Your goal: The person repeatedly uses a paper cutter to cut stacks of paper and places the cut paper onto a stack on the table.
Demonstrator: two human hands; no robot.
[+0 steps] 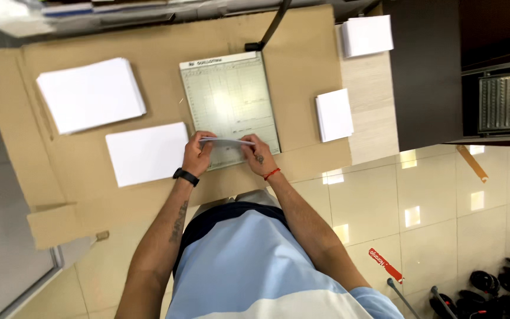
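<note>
Far left on the cardboard sheet [90, 171]: tall stack of white paper [90, 94], slightly fanned. Just below and right of it: lower white stack [146, 152], lying flat.

Left hand [197, 155], black wristband: fingers curled and pinching the left end of a thin paper sheaf [226, 142]. Sheaf held edge-on, level, over the near edge of the paper trimmer board [229, 103], cutter arm raised at the top.

Right hand [258, 155], red wrist cord: fingers closed, thumb and forefinger nipping the sheaf's right end.

Judged light, limp, smooth-faced, apt to slide or splay; best gripped at both short ends, squared, as here.

Right of trimmer: small cut stack [334, 114]; another [367, 35] on the wooden table.
</note>
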